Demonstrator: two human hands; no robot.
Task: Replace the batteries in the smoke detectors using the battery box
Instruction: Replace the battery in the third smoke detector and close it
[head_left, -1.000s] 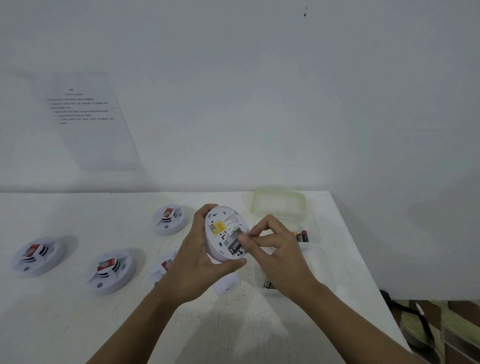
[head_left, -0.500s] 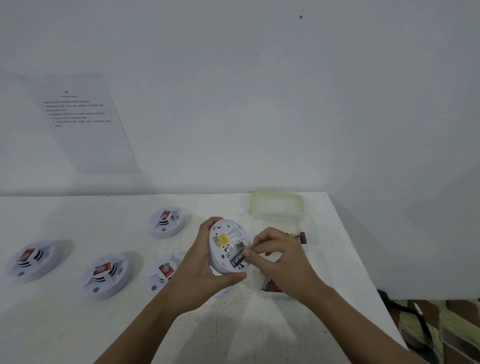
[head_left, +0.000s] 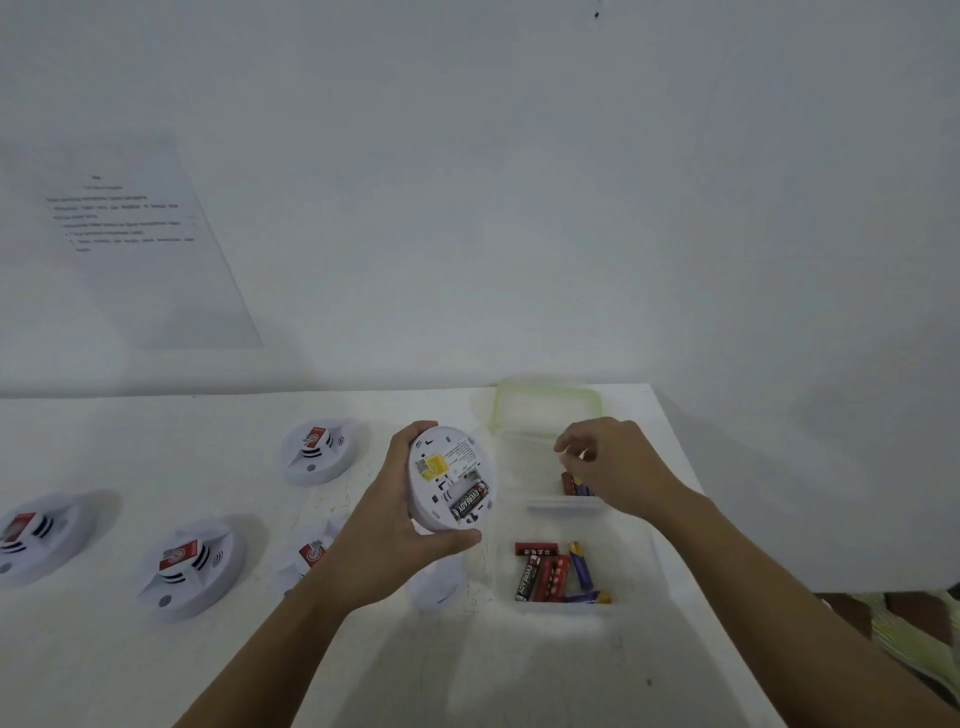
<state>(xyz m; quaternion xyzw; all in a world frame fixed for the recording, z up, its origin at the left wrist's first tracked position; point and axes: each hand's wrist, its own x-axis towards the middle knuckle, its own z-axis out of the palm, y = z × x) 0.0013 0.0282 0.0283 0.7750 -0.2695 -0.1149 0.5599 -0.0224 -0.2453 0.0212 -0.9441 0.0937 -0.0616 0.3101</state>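
Observation:
My left hand (head_left: 384, 540) grips a white round smoke detector (head_left: 449, 478) above the table, its back turned up to me. One black battery (head_left: 469, 500) lies in its open compartment beside an empty slot. My right hand (head_left: 618, 467) hovers over the far compartment of the clear battery box (head_left: 644, 561), fingers loosely curled and holding nothing I can see. A few batteries (head_left: 574, 484) lie just under its fingers. Several red, black and purple batteries (head_left: 550, 571) lie in the near compartment.
Other smoke detectors sit face up on the white table: a far detector (head_left: 319, 449), a middle detector (head_left: 189, 566), a left detector (head_left: 36, 530) and a detector (head_left: 309, 556) partly behind my left wrist. A green-rimmed lid (head_left: 548, 405) lies behind the box. The table's right edge runs beside the box.
My right hand has left the detector's battery compartment and moved right, over the far part of the battery box. The left hand keeps the detector, which now shows one seated battery.

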